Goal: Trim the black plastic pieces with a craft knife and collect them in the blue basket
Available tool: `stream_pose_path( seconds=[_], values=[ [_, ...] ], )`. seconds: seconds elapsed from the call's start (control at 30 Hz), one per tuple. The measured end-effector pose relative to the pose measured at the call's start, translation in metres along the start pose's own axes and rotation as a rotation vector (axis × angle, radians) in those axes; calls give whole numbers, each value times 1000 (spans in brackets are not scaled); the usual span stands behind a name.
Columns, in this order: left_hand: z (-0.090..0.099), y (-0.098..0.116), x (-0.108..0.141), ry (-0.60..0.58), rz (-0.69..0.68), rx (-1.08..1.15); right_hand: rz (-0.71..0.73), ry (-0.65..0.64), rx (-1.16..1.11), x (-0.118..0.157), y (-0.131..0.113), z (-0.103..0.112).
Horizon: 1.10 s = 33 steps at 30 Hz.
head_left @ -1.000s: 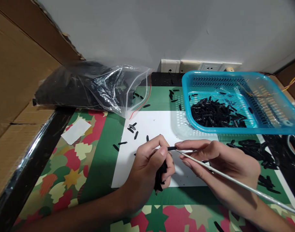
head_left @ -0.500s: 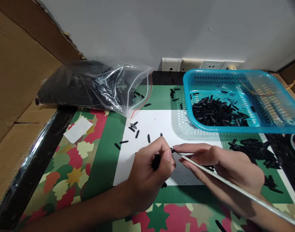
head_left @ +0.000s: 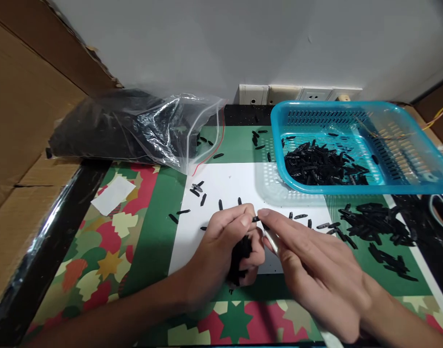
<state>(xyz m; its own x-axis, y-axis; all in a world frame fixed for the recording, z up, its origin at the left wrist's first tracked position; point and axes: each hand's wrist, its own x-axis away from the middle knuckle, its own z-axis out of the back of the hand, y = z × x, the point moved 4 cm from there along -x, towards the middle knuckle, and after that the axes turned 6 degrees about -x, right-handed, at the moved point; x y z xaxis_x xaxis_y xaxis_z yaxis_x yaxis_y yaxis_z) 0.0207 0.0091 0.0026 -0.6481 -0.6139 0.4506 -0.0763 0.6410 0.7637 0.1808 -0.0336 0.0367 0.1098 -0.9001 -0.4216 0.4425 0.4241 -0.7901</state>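
Note:
My left hand [head_left: 216, 246] is closed, with a small narrow black piece [head_left: 256, 219] pinched at its thumb and forefinger. More black pieces [head_left: 239, 256] are bunched in its palm under the curled fingers. My right hand [head_left: 323, 270] is closed round a slim, pale silvery tool [head_left: 272, 239]; its kind cannot be made out, and the hand covers most of it. The right forefinger's tip is at the far end of the pinched piece, and the tool's front end is just below. Both hands are over a white sheet [head_left: 236, 179] with several loose black pieces on it.
A blue plastic basket [head_left: 337, 189] with many black pieces stands back right. More pieces [head_left: 377, 220] are heaped in front of it. At back left lies a clear zip bag [head_left: 127, 130] full of dark material. A small white paper [head_left: 113, 195] lies left, beside cardboard [head_left: 29, 121].
My right hand has turned palm-down over the tool, whose shaft is now mostly hidden and steeper. My left hand has rolled, showing more of the black bunch. The view has shifted slightly.

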Motion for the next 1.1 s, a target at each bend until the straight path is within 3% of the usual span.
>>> stream_pose_path(
  seconds=[0.23, 0.43, 0.57, 0.67, 0.87, 1.03, 1.1],
  values=[
    [7, -5, -6, 0, 270, 165, 399, -106, 239, 0, -5, -11],
    [1, -8, -6, -140, 240, 301, 196, 55, 259, 6, 9, -4],
    [-1, -5, -4, -180, 65, 169, 20, 206, 235, 3, 13, -1],
    [-2, -2, -2, -185, -39, 123, -32, 184, 79, 0, 12, 3],
    [1, -2, -2, -203, -74, 138, -137, 108, -263, -3, 9, 8],
    [5, 2, -5, -173, -88, 152, -98, 136, -25, 1, 15, 15],
    [8, 5, -7, -118, -95, 161, -23, 73, 131, 0, 18, 15]
  ],
)
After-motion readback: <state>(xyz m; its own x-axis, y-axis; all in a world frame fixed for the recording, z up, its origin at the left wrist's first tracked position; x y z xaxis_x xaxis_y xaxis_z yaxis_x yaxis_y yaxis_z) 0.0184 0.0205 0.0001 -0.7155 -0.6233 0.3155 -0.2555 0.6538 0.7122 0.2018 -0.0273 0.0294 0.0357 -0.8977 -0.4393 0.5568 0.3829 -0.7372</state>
